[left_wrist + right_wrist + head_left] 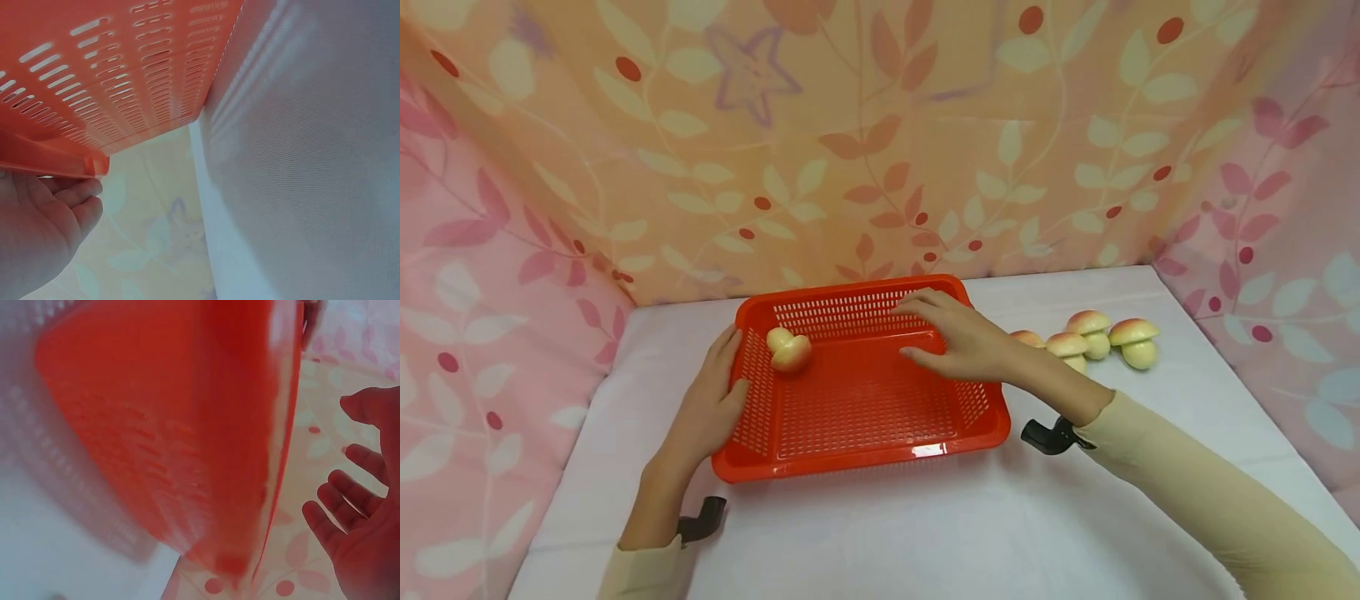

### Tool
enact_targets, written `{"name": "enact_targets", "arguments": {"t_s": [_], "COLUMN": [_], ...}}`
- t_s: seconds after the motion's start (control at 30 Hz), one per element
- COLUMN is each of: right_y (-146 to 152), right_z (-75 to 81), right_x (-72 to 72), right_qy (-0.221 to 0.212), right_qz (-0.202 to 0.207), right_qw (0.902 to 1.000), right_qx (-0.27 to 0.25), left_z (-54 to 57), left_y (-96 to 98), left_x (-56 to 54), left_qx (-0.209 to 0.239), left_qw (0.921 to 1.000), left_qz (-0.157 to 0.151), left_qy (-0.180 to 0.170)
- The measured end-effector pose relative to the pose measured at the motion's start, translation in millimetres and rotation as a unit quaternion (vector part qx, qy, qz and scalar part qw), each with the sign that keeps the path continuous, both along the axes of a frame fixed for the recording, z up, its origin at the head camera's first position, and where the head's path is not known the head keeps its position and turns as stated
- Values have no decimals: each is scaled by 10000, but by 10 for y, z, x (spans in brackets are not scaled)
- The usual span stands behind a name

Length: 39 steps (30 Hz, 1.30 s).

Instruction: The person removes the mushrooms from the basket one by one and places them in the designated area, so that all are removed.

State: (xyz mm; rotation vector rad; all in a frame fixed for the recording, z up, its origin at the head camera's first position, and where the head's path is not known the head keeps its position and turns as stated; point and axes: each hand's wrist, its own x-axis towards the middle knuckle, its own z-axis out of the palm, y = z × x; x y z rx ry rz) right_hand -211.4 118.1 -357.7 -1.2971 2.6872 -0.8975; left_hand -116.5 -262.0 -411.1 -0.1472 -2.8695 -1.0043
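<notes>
A red plastic basket [865, 454] with slotted walls stands on the white cloth. My left hand [709, 404] holds its left rim; in the left wrist view the fingers [81, 194] lie under the rim's edge, and the thumb is hidden there. One toy mushroom [790, 352], cream with a pinkish cap, lies inside at the left end. Over the basket's right part hovers my right hand [962, 337], thumb and fingers spread apart with nothing between them. The right wrist view also shows this hand [362, 519] with loosely bent fingers, beside the basket's outer wall [156, 444].
Several more toy mushrooms [1135, 342] are grouped on the cloth right of the basket, partly behind the right forearm. Patterned curtains [865, 150] close off the back and both sides. The white cloth [880, 542] spreads in front of the basket.
</notes>
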Motion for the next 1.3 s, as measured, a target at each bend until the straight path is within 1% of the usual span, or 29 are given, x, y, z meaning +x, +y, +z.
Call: {"name": "enact_targets", "arguments": {"t_s": [0.17, 0.33, 0.6, 0.87, 1.03, 1.2, 1.3], "right_y": [-125, -215, -277, -363, -444, -522, -574], "right_z": [15, 39, 101, 123, 140, 177, 182], "right_x": [-18, -40, -61, -101, -122, -160, -192], "right_qy": [168, 283, 128, 102, 146, 317, 345], "right_qz": [121, 160, 235, 313, 476, 618, 759], "right_qw": [9997, 9995, 9992, 9983, 9970, 9960, 9949], "right_qx": [-93, -25, 287, 491, 595, 570, 572], "left_z": [19, 37, 48, 36, 34, 35, 30], "left_y": [6, 9, 16, 10, 5, 1, 5], "left_x": [6, 13, 15, 38, 43, 26, 16], "left_qx": [23, 21, 32, 84, 84, 64, 63], "left_qw": [10000, 9998, 9999, 9999, 9999, 9999, 9999], "left_qz": [8, 68, 58, 43, 66, 50, 50], "left_qy": [-53, -173, -104, -81, -101, -129, -147]}}
